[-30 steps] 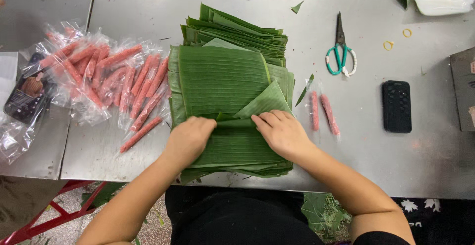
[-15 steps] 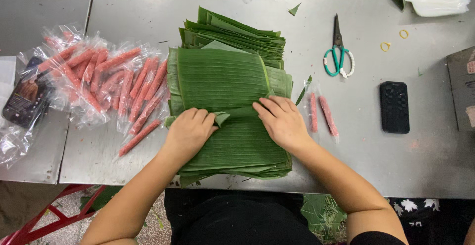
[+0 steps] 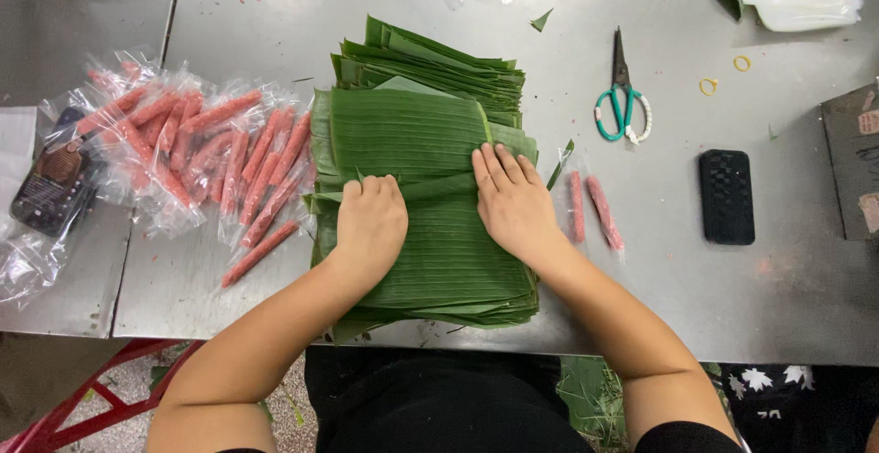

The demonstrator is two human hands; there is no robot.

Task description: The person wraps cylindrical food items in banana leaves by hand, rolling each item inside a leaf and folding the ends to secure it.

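Hands (image 3: 371, 220) flat, ribbed green leaf stack (image 3: 412, 133)

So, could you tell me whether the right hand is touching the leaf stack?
Touching: the head view shows the right hand pressed flat on the top of the leaf stack.

Grey brushed-metal worktop (image 3: 275, 23) showing a dull, smooth sheen. Stacked green banana leaves (image 3: 421, 133) looking matt, finely ribbed. Pink sausage sticks in clear glossy crinkled plastic wrap (image 3: 211, 151). Scissors with steel blades and teal plastic handles (image 3: 623, 96). Black textured matt phone case (image 3: 726, 195).
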